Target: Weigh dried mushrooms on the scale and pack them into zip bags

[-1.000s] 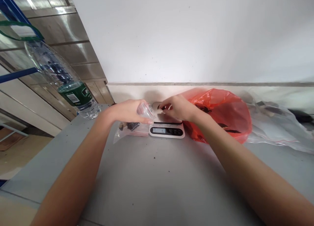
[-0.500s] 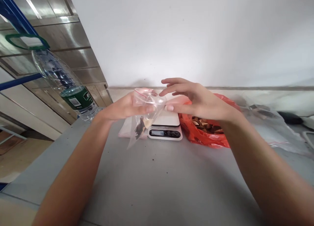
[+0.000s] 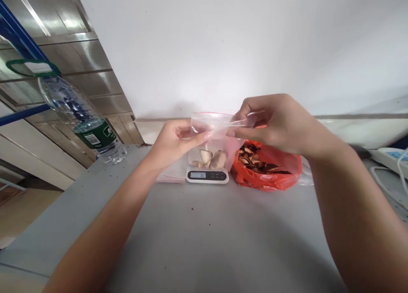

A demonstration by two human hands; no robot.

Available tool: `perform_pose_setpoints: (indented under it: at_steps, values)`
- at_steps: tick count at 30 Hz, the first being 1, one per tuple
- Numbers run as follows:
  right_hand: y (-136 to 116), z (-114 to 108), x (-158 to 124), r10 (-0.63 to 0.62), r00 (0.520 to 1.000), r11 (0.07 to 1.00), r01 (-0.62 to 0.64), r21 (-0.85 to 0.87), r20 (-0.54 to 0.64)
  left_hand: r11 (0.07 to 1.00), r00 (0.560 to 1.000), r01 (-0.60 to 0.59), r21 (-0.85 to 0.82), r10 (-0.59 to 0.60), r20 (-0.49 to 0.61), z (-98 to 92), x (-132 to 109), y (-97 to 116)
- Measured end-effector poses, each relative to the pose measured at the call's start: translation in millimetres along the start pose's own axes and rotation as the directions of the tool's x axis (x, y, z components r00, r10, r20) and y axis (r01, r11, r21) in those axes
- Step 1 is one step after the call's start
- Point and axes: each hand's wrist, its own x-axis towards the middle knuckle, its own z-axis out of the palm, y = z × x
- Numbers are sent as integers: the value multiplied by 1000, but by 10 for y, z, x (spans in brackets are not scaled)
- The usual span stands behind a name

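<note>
A small clear zip bag (image 3: pixel 214 133) with a few pale dried pieces at its bottom hangs upright over the white digital scale (image 3: pixel 207 176). My left hand (image 3: pixel 174 140) pinches the bag's top edge at its left end. My right hand (image 3: pixel 274 121) pinches the same edge at its right end, fingers pressed together. Both hands are raised above the grey table (image 3: pixel 204 233). Right of the scale sits an open red plastic bag (image 3: pixel 270 174) holding dark and orange dried slices.
A clear water bottle with a green label (image 3: pixel 86 123) lies tilted at the table's far left. More clear bags (image 3: pixel 170 178) lie flat left of the scale. A white power strip with cable (image 3: pixel 390 157) is at the right edge. A white wall runs behind.
The zip bag went from resting beside the scale to being lifted upright. My right hand came off the scale and took hold of the bag's top edge opposite my left.
</note>
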Motion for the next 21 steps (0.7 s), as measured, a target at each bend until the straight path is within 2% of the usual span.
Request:
perform_pose_setpoints:
  at_steps: [6, 10, 13, 16, 18, 21]
  values:
    - [47, -64, -11, 8, 999, 982, -17, 187, 49, 998, 998, -53, 13, 53, 42, -52, 0, 62]
    - [49, -100, -26, 83, 996, 986, -84, 143, 14, 983, 992, -113, 142, 120, -46, -63, -19, 132]
    - [50, -147, -42, 121, 991, 985, -127, 118, 54, 975, 987, -117, 191, 136, -87, -80, -27, 145]
    - [53, -171, -60, 151, 984, 973, -164, 164, 91, 976, 985, -80, 202, 108, -131, -113, -26, 128]
    - [65, -160, -67, 174, 982, 958, -188, 219, 78, 982, 988, -59, 178, 83, -129, -131, -26, 115]
    - [109, -113, -62, 182, 983, 949, -171, 266, -13, 988, 993, -53, 146, 67, -96, -144, -27, 103]
